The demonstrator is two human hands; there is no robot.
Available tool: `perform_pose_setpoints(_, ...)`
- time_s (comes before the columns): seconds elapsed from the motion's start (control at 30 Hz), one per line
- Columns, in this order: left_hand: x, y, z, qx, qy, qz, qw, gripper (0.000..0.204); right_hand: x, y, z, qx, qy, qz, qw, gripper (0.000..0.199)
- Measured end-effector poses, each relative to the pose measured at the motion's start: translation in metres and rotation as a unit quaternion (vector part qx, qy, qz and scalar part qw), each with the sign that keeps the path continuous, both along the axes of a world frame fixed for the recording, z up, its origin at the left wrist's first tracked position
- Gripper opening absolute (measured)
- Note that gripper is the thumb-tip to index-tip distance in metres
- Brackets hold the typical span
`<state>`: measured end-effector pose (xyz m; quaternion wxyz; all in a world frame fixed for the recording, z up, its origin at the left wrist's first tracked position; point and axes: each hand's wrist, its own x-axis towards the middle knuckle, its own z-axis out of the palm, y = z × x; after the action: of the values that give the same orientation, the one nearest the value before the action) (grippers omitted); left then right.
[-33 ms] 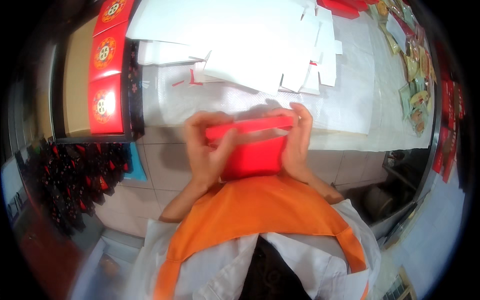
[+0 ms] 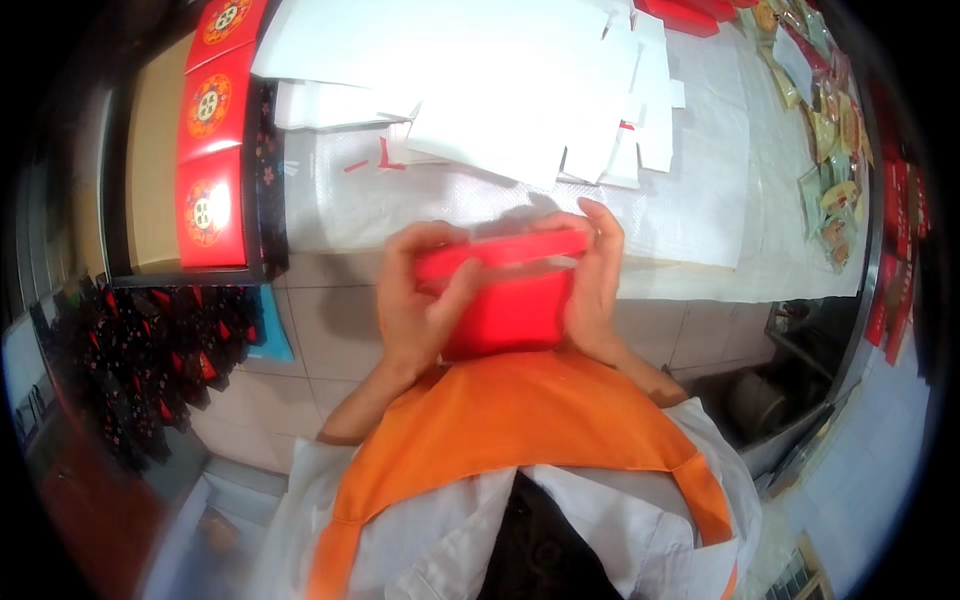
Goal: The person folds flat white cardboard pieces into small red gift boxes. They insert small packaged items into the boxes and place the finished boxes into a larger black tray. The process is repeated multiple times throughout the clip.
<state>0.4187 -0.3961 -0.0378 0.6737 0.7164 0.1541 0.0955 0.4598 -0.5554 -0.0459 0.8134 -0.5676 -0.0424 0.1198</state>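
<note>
Between my hands, in front of my orange apron, is a red cardboard box (image 2: 515, 312), its pale inside showing through a narrow slit below the upper flap. My left hand (image 2: 425, 290) grips the box at its left end, thumb lying across the front of the flap and fingers behind it. At the right end my right hand (image 2: 594, 275) holds the side, with fingers bent over the top corner and one fingertip raised. The far side of the box is hidden from me.
Flat white cardboard blanks (image 2: 480, 90) lie piled on the plastic-covered table (image 2: 690, 240). To the left, red boxes with round emblems (image 2: 208, 207) stand in a carton (image 2: 155, 160). Wrapped packets (image 2: 835, 200) lie along the table's right edge. Dark patterned pieces (image 2: 150, 350) hang at lower left.
The slit below the box's upper flap has narrowed. My left hand has shifted slightly to the right; my right hand is nearly where it was.
</note>
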Motion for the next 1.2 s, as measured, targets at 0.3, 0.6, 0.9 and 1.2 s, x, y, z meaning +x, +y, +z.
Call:
perform_pose_setpoints(0.3, 0.004, 0.005, -0.005, 0.014, -0.011, -0.04, 0.999, 0.012, 0.009, -0.005, -0.005, -0.003, 0.065, 0.048, 0.997, 0.009)
perform_pose_setpoints(0.6, -0.004, -0.001, -0.015, -0.01, -0.068, 0.02, 0.997, 0.014, 0.003, -0.007, -0.003, -0.032, 0.058, 0.043, 0.997, 0.012)
perform_pose_setpoints(0.9, 0.024, 0.023, 0.038, 0.363, 0.026, -0.282, 0.888, 0.034, 0.003, -0.005, -0.004, 0.088, 0.043, 0.025, 0.995, 0.016)
perform_pose_setpoints(1.2, 0.067, 0.074, 0.088, 0.109, -0.02, -0.192, 0.975, 0.054, 0.11, -0.126, 0.046, -0.266, -0.236, -0.225, 0.907, 0.023)
